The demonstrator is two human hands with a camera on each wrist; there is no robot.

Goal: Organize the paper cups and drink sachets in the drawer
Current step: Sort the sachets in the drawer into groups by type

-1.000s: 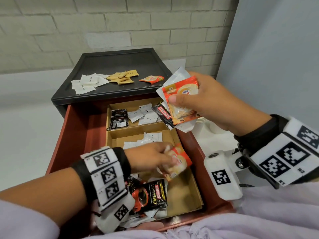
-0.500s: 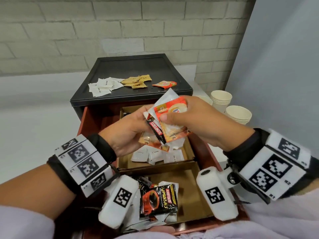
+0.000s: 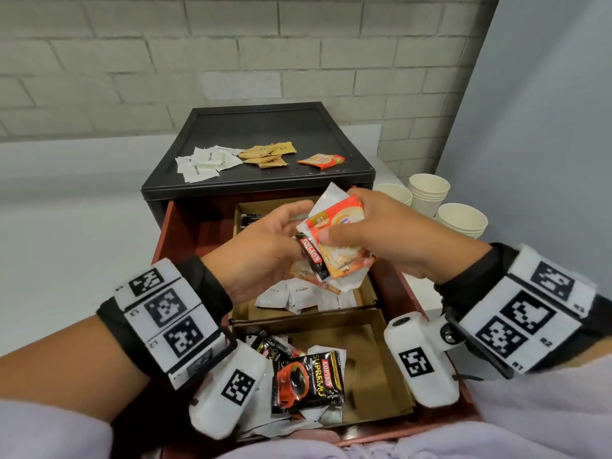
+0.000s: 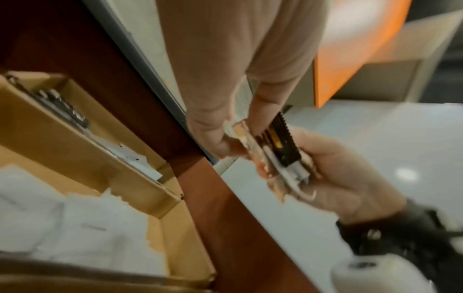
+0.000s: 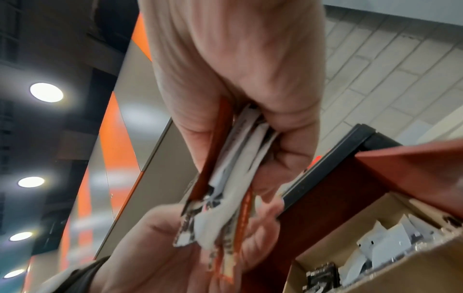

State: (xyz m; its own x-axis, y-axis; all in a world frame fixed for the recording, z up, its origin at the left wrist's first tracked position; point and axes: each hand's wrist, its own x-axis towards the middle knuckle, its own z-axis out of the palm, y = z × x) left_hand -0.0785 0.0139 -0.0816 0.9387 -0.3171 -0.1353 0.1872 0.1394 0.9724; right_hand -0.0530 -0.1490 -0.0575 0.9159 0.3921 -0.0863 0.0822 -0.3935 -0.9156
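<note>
Both hands meet above the open red drawer [image 3: 185,233]. My right hand [image 3: 331,236] grips a bundle of sachets [image 3: 337,246], orange, white and black, between thumb and fingers. My left hand [image 3: 291,240] pinches an orange sachet [image 3: 299,274] against the underside of that bundle. In the left wrist view the left hand [image 4: 233,142] nips the bundle's [image 4: 280,154] edge. In the right wrist view the right hand [image 5: 240,128] clamps the bundle [image 5: 225,198]. Paper cups [image 3: 429,193] stand stacked right of the cabinet.
Cardboard compartments line the drawer: the middle one holds white sachets [image 3: 298,296], the near one [image 3: 374,352] a black Kopiko sachet [image 3: 308,379] and others. On the black cabinet top [image 3: 265,127] lie white sachets [image 3: 205,162], brown sachets [image 3: 268,154] and an orange one [image 3: 321,160].
My left hand lifted an orange sachet out of the near compartment and brought it up to the bundle in my right hand. The right hand came slightly lower and nearer.
</note>
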